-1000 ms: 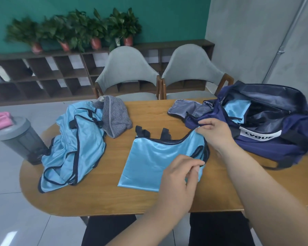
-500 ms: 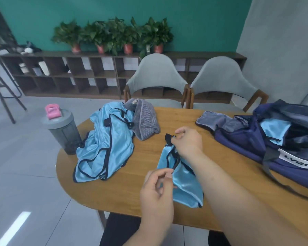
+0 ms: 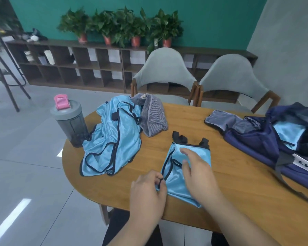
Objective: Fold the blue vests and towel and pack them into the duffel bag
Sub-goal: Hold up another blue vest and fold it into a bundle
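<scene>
Hands on folded vest (image 3: 175,187): left hand (image 3: 147,192) pinches its near edge, right hand (image 3: 197,173) rests flat atop.

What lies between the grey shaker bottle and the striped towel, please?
In the head view, a crumpled heap of blue vests lies between shaker bottle and striped towel.

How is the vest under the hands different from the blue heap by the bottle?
The folded vest is a small, flat packet; the crumpled vest heap sprawls wide and wrinkly. The left hand pinches and the right hand presses the folded vest; no hand touches the crumpled vest heap. Both are shiny light blue with dark trim.
</scene>
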A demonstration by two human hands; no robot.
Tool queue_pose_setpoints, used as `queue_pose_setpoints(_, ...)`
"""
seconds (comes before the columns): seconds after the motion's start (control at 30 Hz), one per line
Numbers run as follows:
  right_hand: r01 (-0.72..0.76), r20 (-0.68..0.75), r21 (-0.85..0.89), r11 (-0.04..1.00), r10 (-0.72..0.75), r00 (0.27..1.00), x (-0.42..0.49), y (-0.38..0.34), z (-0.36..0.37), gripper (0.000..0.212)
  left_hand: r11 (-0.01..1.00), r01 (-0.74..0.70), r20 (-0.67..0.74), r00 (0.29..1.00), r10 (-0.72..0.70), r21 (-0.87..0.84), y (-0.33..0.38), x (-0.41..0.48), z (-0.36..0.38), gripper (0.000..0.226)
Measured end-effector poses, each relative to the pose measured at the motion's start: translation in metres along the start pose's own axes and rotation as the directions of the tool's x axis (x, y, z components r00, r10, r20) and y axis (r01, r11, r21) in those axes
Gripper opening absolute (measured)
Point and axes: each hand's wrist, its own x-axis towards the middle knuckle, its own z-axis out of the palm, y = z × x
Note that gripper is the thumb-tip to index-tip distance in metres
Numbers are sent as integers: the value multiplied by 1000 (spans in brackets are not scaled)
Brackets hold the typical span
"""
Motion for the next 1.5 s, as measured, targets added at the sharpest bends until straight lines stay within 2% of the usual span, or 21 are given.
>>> queue_pose_setpoints(0.13, 162, 195, -274, 948, -111, 975, -30, 32, 1, 63, 1000, -18, -21, 1000, 18, 2, -5, 6, 3, 18)
queue_pose_setpoints(0.23, 231, 254, -368, 901, -142, 957, -21, 58, 2, 72, 999, -48, 12, 999, 48, -19, 0, 13, 9, 18)
queue_pose_setpoints(0.33, 239, 237, -411, 880, -150, 960, 4, 76, -10, 74, 994, -89, 87, 992, 94, -57, 9, 27, 22, 19)
queue_pose_setpoints(0.43, 235, 211, -429, 872, -156, 965, 15, 88, -24, 67, 988, -15, 158, 987, 40, -156, 13, 40, 29, 22)
queue_pose_setpoints(0.57, 239, 157, -331, 913, -196, 968, -6, 97, -33, 65, 980, -18, 132, 990, 45, -200, 10, 39, 28, 20)
queue_pose_setpoints(0.63, 263, 153, -298, 918, -226, 962, -12, 99, -33, 64, 990, -100, 103, 989, 110, -101, 14, 37, 28, 26)
queue_pose_setpoints(0.7, 300, 166, -277, 913, -262, 951, -12, 99, -33, 62, 967, -252, 107, 963, 247, 38, 17, 40, 29, 40)
queue_pose_setpoints(0.77, 310, 180, -258, 915, -270, 946, -11, 100, -32, 60, 878, -462, 204, 878, 433, 124, 18, 49, 31, 47)
queue_pose_setpoints(0.83, 316, 184, -251, 915, -276, 943, -11, 103, -31, 60, 812, -569, 369, 788, 493, 132, 15, 61, 32, 48)
queue_pose_setpoints(0.9, 320, 188, -250, 914, -279, 942, -11, 104, -31, 59, 826, -544, 467, 775, 425, 151, 6, 67, 33, 48)
queue_pose_setpoints(0.93, 322, 191, -246, 914, -280, 941, -11, 104, -31, 58, 840, -517, 459, 794, 399, 163, 1, 66, 33, 49)
queue_pose_setpoints(1.13, 341, 157, -200, 918, -314, 936, -11, 106, -32, 52, 935, -351, 327, 890, 318, 45, -1, 57, 31, 46)
queue_pose_setpoints(1.2, 355, 127, -176, 918, -336, 933, -11, 106, -33, 47, 957, -289, 235, 932, 277, 19, 3, 62, 31, 43)
queue_pose_setpoints(1.27, 370, 118, -160, 915, -355, 927, -12, 107, -33, 42, 945, -324, 167, 935, 314, 34, 11, 70, 34, 42)
queue_pose_setpoints(1.33, 387, 123, -157, 908, -371, 920, -12, 108, -32, 37, 894, -438, 234, 882, 408, 93, 26, 82, 42, 47)
queue_pose_setpoints(1.4, 395, 129, -155, 905, -378, 917, -11, 109, -31, 34, 835, -518, 411, 813, 412, 187, 44, 95, 54, 55)
queue_pose_setpoints(1.5, 393, 142, -158, 906, -373, 917, -12, 108, -31, 33, 763, -499, 618, 768, 170, 410, 46, 112, 70, 65)
